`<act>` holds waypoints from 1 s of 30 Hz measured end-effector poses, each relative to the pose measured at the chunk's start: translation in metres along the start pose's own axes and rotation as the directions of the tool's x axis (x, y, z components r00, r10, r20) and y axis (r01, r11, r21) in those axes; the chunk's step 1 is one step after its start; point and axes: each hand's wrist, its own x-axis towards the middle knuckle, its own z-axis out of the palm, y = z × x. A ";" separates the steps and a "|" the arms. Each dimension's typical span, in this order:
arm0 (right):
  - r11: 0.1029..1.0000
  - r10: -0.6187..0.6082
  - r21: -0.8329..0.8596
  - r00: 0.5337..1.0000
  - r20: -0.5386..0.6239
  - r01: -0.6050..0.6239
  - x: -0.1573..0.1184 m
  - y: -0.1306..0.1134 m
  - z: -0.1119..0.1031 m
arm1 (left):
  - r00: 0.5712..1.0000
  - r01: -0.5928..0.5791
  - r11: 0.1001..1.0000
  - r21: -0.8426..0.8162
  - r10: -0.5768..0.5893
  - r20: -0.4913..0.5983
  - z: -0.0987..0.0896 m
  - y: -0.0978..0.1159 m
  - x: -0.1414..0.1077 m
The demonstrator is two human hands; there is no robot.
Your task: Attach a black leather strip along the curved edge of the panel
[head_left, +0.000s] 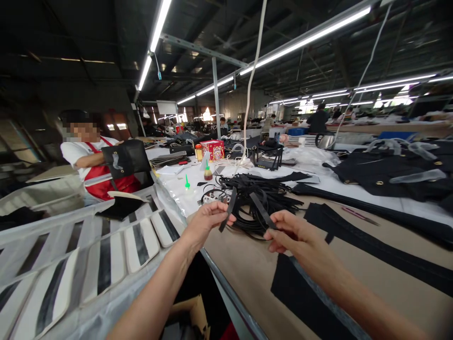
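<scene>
Strips [261,210]: matt fin., smooth-lkg

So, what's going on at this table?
A person's left hand pinches one dark strip and the right hand another, with a gap between the strips. A heap of black cords lies on the table just beyond. Off to the left, a co-worker holds what looks like a black bag.

2 strips [262,211] before strap pile [244,220], box [213,150] behind (bottle [208,174] between)
</scene>
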 end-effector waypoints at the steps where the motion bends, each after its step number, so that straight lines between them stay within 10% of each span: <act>1: 1.000 0.003 0.002 1.000 -0.008 -0.003 0.001 -0.002 0.002 | 1.000 0.021 1.000 -0.019 -0.021 0.016 0.001 0.003 -0.001; 13: 0.976 0.108 0.193 0.993 -0.040 -0.098 0.023 -0.017 0.018 | 0.966 0.011 0.998 -0.063 0.006 0.260 0.050 0.017 -0.005; 24: 0.985 0.031 0.175 0.966 -0.255 0.014 0.021 -0.001 -0.040 | 0.750 0.325 0.942 0.084 -0.311 0.583 0.014 -0.022 -0.022; 30: 0.997 -0.028 0.065 0.949 -0.313 0.051 0.022 0.006 -0.055 | 0.747 0.428 0.902 0.056 -0.388 0.540 0.003 -0.027 -0.031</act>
